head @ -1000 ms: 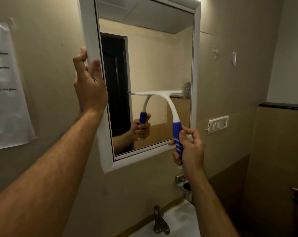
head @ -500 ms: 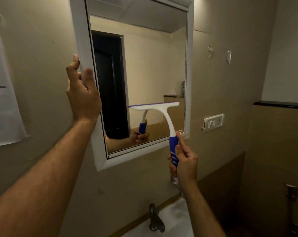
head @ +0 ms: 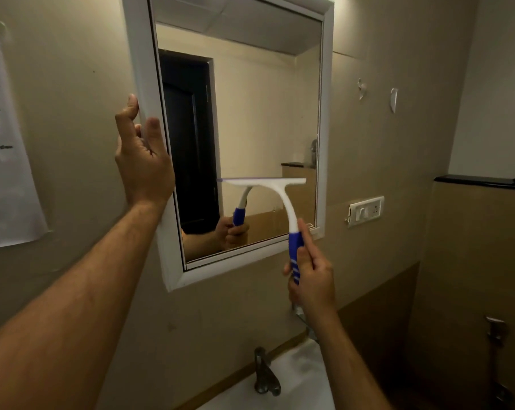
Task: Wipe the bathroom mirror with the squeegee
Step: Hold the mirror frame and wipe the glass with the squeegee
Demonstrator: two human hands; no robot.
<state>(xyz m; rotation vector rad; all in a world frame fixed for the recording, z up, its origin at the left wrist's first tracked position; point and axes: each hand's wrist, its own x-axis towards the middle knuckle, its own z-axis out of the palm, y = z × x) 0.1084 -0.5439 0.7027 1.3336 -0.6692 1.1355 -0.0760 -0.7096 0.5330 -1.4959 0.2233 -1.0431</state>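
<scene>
Evidently the squeegee (head: 283, 202) has travelled down the glass within the last second; its blade now lies level across the lower right of the mirror (head: 280, 113), short of the bottom rail. The right hand (head: 311, 276) is wrapped round the blue handle. The left hand (head: 144, 161) clasps the frame's left edge, steadying it. This pass appears nearly complete.
</scene>
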